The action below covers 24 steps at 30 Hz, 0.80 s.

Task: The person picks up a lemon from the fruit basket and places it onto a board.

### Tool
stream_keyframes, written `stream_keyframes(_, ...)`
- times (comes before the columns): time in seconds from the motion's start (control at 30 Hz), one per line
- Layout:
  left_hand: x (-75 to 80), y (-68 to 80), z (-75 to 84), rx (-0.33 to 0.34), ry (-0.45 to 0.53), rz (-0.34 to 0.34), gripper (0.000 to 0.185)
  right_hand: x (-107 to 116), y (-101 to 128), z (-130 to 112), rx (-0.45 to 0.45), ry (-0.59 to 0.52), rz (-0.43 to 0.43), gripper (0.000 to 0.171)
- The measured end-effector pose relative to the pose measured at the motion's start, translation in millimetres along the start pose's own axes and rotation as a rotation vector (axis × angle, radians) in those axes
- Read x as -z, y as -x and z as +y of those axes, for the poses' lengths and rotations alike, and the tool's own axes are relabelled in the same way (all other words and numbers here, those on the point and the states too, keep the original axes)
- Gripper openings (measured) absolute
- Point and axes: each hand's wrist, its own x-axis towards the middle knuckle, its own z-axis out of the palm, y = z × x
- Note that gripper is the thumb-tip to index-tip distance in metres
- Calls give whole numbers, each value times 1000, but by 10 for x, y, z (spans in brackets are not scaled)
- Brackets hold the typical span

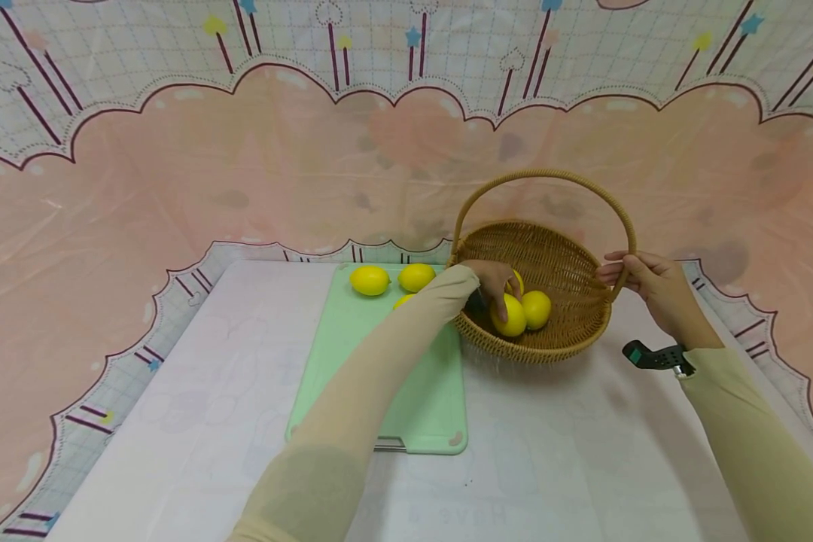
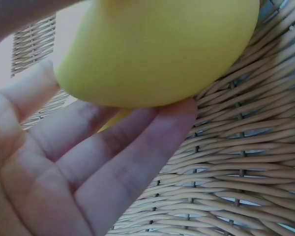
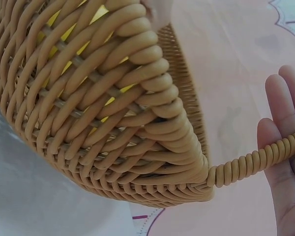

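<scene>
A brown wicker basket with a tall arched handle stands tilted, its opening turned toward me. Inside it my left hand grips a yellow lemon; the left wrist view shows the fingers and thumb around this lemon. Another lemon lies beside it in the basket, and one more is partly hidden behind the hand. At the basket's right side my right hand holds the lower end of the handle between thumb and fingers. In the right wrist view yellow shows through the weave.
A light green cutting board lies left of the basket, partly under my left sleeve. On its far end are two lemons, and a third is mostly hidden by the sleeve. A patterned cloth hangs behind the white table.
</scene>
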Motion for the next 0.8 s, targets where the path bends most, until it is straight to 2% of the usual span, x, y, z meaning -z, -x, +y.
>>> stream_keyframes(0.3, 34, 1, -16, -45, 83, 14, 53, 9, -14, 3, 8, -3, -4, 27)
stream_keyframes(0.6, 114, -6, -55, -165, 16, 84, 52, 29, -19, 11, 11, -27, -16, 29)
stream_keyframes(0.8, 165, 41, -64, -153, 35, 143, 57, 27, -16, 11, 12, -14, -12, 28)
